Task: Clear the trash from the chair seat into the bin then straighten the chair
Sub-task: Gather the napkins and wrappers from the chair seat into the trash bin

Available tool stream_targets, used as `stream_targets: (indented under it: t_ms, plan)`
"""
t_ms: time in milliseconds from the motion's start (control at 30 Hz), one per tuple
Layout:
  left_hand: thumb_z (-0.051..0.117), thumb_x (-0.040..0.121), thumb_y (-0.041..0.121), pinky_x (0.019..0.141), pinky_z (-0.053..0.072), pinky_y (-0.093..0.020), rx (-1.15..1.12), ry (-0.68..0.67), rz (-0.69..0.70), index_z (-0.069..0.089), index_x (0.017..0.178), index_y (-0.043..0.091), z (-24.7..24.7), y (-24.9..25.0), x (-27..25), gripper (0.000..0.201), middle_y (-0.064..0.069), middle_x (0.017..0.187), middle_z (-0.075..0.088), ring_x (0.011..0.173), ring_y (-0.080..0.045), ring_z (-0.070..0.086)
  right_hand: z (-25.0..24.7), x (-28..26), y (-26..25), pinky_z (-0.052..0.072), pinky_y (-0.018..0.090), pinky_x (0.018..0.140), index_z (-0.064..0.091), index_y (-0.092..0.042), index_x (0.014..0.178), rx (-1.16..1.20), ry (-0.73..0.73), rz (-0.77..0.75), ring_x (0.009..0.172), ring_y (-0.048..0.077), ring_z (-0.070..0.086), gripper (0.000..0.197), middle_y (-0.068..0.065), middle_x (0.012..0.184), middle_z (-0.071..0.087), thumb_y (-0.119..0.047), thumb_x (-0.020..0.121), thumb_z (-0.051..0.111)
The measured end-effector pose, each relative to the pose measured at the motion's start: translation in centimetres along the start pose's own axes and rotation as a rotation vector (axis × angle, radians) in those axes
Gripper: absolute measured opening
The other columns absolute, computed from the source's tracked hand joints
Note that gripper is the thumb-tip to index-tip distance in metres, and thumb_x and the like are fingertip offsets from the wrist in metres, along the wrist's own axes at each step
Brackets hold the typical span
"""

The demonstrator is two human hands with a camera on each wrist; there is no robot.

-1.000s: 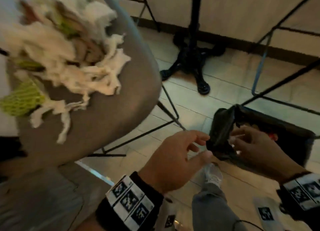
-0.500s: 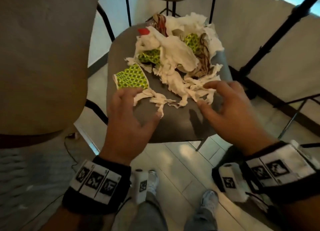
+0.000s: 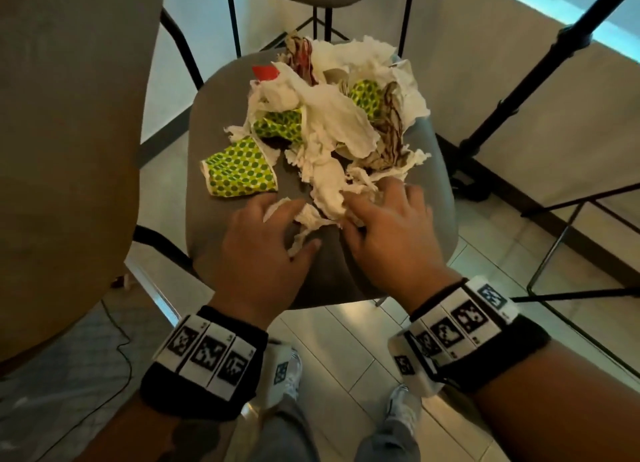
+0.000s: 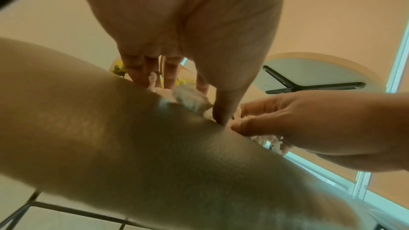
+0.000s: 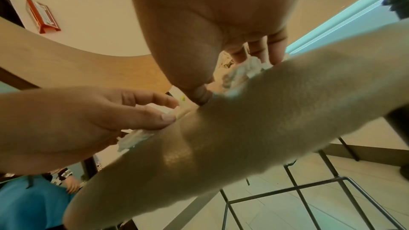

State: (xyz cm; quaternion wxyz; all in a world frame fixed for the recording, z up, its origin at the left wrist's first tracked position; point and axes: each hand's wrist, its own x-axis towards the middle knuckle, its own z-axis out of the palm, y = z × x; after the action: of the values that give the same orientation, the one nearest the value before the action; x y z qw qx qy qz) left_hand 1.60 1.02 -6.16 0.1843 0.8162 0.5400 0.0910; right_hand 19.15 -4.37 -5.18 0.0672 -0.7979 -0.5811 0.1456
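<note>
Head view: crumpled white-and-green trash [image 3: 332,129] heap

Chair seat [image 3: 221,122]: grey. Tissue scraps [image 3: 329,191] under both grips: white. Crushed cup [image 3: 239,170] beyond left grip: yellow-green, green dots. Scrap [image 3: 265,71] at far edge of heap: red. Paper [image 3: 391,129] beyond right grip: brown-streaked.

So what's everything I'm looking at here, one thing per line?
chair seat: one, grey, centre, under the trash
white paper scraps: a heap, white, across the seat
dotted paper pieces: about three, green and yellow; the largest lies left of the heap
red scrap: one, far edge of the heap
brown-streaked paper: some, right side of the heap
left hand: fingers spread on near scraps
right hand: fingers spread on near scraps
</note>
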Motion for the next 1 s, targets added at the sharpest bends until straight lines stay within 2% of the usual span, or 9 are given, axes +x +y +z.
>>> stream_targets:
  t_ms: [100, 200, 333, 433, 533, 633, 733, 833, 1000]
  plan:
    - [0.065, 0.094, 0.041, 0.088, 0.039, -0.026, -0.055, -0.024, 0.005, 0.064, 0.129, 0.034, 0.1, 0.1, 0.3, 0.035, 0.0, 0.13, 0.056, 0.12, -0.018, 0.051, 0.3, 0.2, 0.4, 0.047, 0.044, 0.086, 0.067, -0.026, 0.129, 0.086, 0.067, -0.089, 0.11, 0.034, 0.047, 0.034, 0.013, 0.118, 0.056, -0.036, 0.099, 0.056]
    - [0.062, 0.098, 0.029, 0.084, 0.039, -0.026, -0.108, -0.052, 0.017, 0.068, 0.117, 0.029, -0.3, 0.2, 0.2, 0.02, 0.002, 0.118, 0.058, 0.11, -0.016, 0.053, 0.3, 0.3, 1.0, 0.044, 0.035, 0.086, 0.068, -0.019, 0.126, 0.149, 0.025, -0.129, 0.109, 0.029, 0.048, 0.029, 0.009, 0.115, 0.056, -0.025, 0.099, 0.058]
    - [0.064, 0.097, 0.02, 0.08, 0.044, -0.028, -0.208, -0.027, 0.021, 0.069, 0.107, 0.022, -1.2, 0.6, -0.2, 0.011, 0.005, 0.103, 0.058, 0.098, -0.013, 0.055, -0.2, 0.2, 2.0, 0.04, 0.021, 0.078, 0.07, -0.018, 0.113, 0.301, 0.017, -0.121, 0.101, 0.017, 0.053, 0.018, -0.002, 0.107, 0.056, -0.017, 0.095, 0.065]
    - [0.067, 0.095, 0.019, 0.081, 0.054, -0.033, -0.302, 0.031, 0.017, 0.069, 0.107, 0.021, -1.9, 0.7, -0.6, 0.012, 0.003, 0.103, 0.065, 0.095, -0.014, 0.061, -0.9, -0.2, 2.7, 0.039, 0.008, 0.073, 0.069, -0.021, 0.101, 0.484, 0.058, -0.028, 0.086, 0.002, 0.052, 0.012, -0.009, 0.1, 0.057, -0.015, 0.091, 0.07]
    - [0.069, 0.094, 0.018, 0.08, 0.05, -0.014, -0.365, 0.088, 0.014, 0.069, 0.108, 0.022, -2.8, 1.0, -0.8, 0.015, 0.002, 0.106, 0.069, 0.093, -0.008, 0.063, -2.0, -0.8, 3.3, 0.039, 0.015, 0.068, 0.067, -0.02, 0.096, 0.635, 0.086, 0.053, 0.079, 0.002, 0.054, 0.01, -0.01, 0.091, 0.059, -0.014, 0.089, 0.07]
    - [0.072, 0.093, 0.015, 0.076, 0.044, 0.001, -0.403, 0.158, 0.025, 0.069, 0.107, 0.02, -4.0, 1.6, -1.1, 0.016, 0.004, 0.101, 0.07, 0.089, 0.002, 0.062, -3.4, -1.4, 3.8, 0.04, 0.012, 0.056, 0.065, -0.012, 0.089, 0.762, 0.123, 0.062, 0.063, 0.001, 0.05, 0.006, -0.005, 0.076, 0.057, -0.007, 0.089, 0.067]
    - [0.073, 0.092, 0.014, 0.078, 0.049, -0.004, -0.476, 0.207, 0.045, 0.068, 0.105, 0.019, -5.0, 2.0, -1.4, 0.015, 0.001, 0.099, 0.071, 0.092, -0.006, 0.068, -4.3, -1.9, 4.6, 0.041, 0.017, 0.056, 0.066, -0.008, 0.088, 0.823, 0.166, 0.081, 0.061, 0.005, 0.05, 0.002, 0.003, 0.073, 0.059, -0.007, 0.09, 0.066]
    - [0.074, 0.091, 0.015, 0.078, 0.051, -0.016, -0.5, 0.223, 0.034, 0.069, 0.105, 0.018, -5.4, 2.3, -1.6, 0.015, 0.001, 0.098, 0.072, 0.092, -0.011, 0.07, -4.8, -2.4, 5.4, 0.049, 0.038, 0.063, 0.067, -0.003, 0.092, 0.893, 0.177, 0.109, 0.07, 0.028, 0.059, 0.008, 0.018, 0.083, 0.064, -0.011, 0.09, 0.064]
    - [0.074, 0.092, 0.018, 0.074, 0.051, -0.007, -0.511, 0.185, 0.019, 0.065, 0.104, 0.027, -5.0, 3.1, -2.1, 0.017, 0.014, 0.094, 0.069, 0.091, 0.0, 0.067, -6.2, -4.1, 6.8, 0.051, 0.043, 0.065, 0.068, -0.022, 0.085, 0.989, 0.217, 0.127, 0.07, 0.017, 0.059, 0.01, 0.011, 0.081, 0.066, -0.019, 0.086, 0.059]
